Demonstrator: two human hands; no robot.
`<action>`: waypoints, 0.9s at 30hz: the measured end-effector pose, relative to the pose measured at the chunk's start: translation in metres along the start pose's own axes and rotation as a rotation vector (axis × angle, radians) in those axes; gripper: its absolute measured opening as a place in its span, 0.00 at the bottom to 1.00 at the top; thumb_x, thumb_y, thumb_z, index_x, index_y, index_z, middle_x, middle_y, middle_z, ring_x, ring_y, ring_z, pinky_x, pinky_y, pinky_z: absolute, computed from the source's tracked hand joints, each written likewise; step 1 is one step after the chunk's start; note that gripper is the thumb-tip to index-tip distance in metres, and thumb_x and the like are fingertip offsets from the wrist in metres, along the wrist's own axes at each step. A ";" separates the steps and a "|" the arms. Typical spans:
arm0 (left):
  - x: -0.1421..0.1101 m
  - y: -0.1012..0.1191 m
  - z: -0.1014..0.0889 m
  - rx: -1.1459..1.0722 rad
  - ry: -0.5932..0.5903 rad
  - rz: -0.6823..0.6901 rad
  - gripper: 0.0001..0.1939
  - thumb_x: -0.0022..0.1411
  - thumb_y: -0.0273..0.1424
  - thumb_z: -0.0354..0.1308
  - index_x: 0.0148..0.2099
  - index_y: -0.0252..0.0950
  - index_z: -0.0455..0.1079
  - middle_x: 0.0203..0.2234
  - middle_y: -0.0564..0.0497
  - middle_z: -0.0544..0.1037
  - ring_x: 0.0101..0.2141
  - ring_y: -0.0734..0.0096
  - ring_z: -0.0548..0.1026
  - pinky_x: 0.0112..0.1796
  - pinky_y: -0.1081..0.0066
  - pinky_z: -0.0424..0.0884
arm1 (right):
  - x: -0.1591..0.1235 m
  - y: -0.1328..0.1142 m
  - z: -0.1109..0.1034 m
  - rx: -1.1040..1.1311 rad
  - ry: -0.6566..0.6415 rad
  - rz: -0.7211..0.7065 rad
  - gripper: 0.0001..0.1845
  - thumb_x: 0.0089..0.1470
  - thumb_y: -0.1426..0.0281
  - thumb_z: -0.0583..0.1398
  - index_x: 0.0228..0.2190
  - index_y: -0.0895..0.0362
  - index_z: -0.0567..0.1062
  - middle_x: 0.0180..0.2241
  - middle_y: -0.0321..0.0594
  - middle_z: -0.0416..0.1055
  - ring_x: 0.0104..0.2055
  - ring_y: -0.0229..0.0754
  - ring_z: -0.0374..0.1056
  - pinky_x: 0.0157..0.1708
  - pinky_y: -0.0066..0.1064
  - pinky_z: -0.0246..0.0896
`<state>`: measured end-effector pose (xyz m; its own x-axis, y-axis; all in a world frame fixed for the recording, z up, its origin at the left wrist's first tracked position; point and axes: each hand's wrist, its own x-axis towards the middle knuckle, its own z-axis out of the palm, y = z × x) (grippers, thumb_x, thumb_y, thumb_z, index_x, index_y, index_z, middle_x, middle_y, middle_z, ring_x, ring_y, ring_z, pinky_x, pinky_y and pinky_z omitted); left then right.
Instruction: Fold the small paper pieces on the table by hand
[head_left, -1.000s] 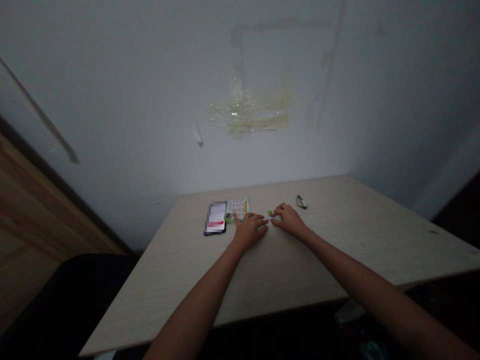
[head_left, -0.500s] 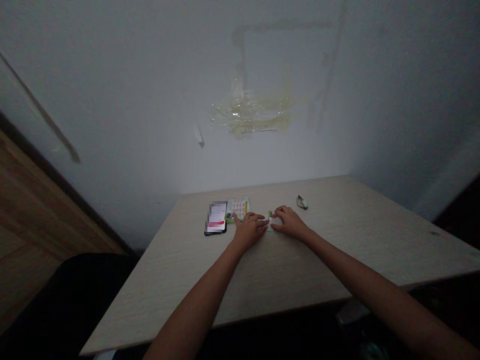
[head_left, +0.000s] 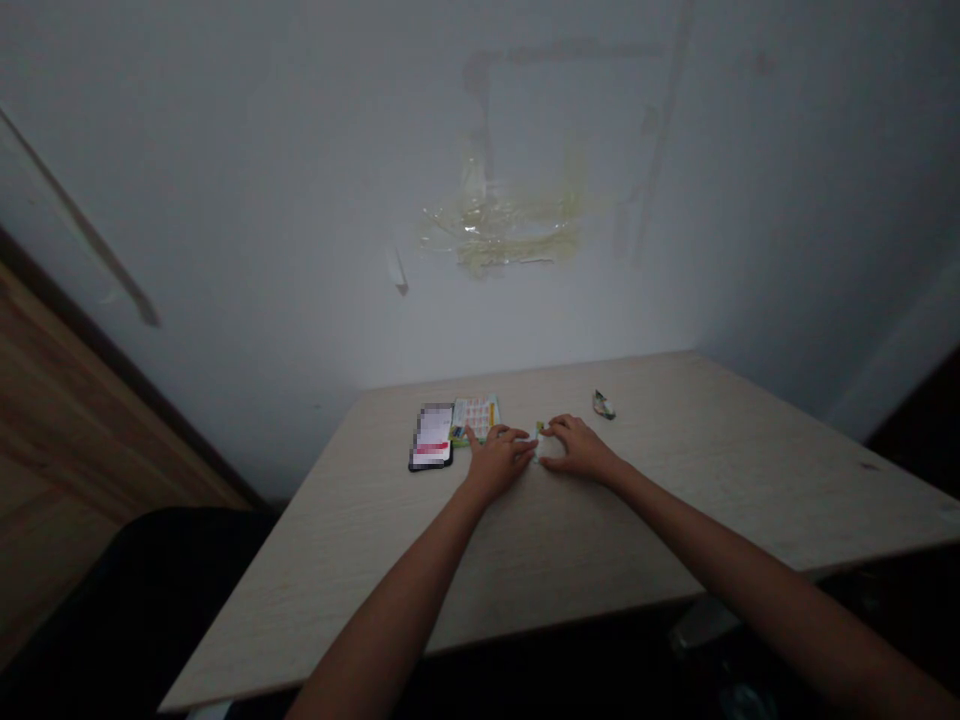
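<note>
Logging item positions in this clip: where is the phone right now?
In the head view, the phone lies on the left part of the table, just left of the printed packet and of the left hand.

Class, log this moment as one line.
left hand: at small white-green piece | right hand: at same piece | black-edged rectangular phone: on pale wood-grain table

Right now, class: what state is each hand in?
Left hand: open, fingers spread, fingertips at a small pale piece.
Right hand: open, thumb and forefinger apart, at the same piece.
</note>
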<state>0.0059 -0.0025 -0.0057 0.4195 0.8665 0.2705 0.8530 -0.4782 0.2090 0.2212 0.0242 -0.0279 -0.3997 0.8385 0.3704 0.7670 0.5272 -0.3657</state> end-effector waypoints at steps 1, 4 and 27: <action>0.000 0.000 0.000 -0.004 0.001 0.000 0.15 0.69 0.42 0.52 0.55 0.60 0.71 0.56 0.57 0.74 0.59 0.55 0.62 0.55 0.22 0.31 | 0.000 0.000 0.000 0.001 -0.001 -0.002 0.31 0.46 0.56 0.67 0.50 0.58 0.74 0.52 0.51 0.67 0.55 0.51 0.62 0.55 0.42 0.58; 0.000 0.001 0.000 -0.013 0.000 -0.004 0.14 0.69 0.42 0.52 0.54 0.60 0.71 0.56 0.57 0.74 0.59 0.55 0.62 0.55 0.22 0.30 | -0.002 0.000 -0.002 0.005 -0.009 -0.008 0.32 0.47 0.55 0.67 0.51 0.57 0.74 0.53 0.51 0.66 0.56 0.51 0.62 0.56 0.42 0.57; 0.002 0.000 0.002 -0.055 0.043 -0.010 0.13 0.66 0.41 0.56 0.51 0.56 0.75 0.52 0.55 0.77 0.57 0.54 0.64 0.55 0.23 0.30 | 0.003 0.021 0.007 0.132 0.119 -0.064 0.08 0.55 0.63 0.64 0.35 0.49 0.84 0.46 0.45 0.73 0.50 0.48 0.66 0.53 0.40 0.61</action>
<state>0.0076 -0.0001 -0.0072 0.3965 0.8648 0.3080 0.8383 -0.4778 0.2626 0.2324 0.0386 -0.0408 -0.3769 0.7846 0.4923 0.6663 0.5989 -0.4443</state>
